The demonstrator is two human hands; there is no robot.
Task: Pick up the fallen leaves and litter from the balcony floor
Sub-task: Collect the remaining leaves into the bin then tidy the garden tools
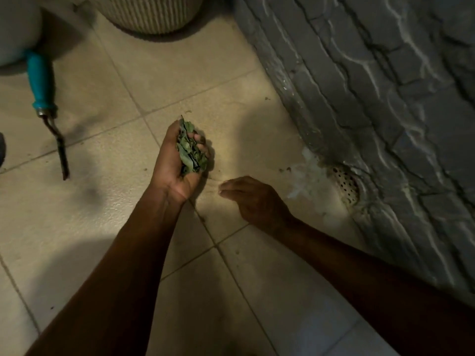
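Observation:
My left hand (171, 163) is turned palm up over the beige floor tiles (102, 201) and its curled fingers hold a bunch of crumpled green leaves (191, 149). My right hand (253, 199) hovers palm down just to the right of it, fingers loosely bent toward the left and holding nothing. Small dark leaf bits (285, 170) lie on the tile near the wall, and another crumb (267, 98) lies farther up.
A garden tool with a teal handle (41, 80) and dark metal tip lies on the floor at the left. A ribbed pale pot (151, 14) stands at the top. A grey stone-textured wall (385, 98) runs along the right, with a perforated drain cover (345, 186) at its base.

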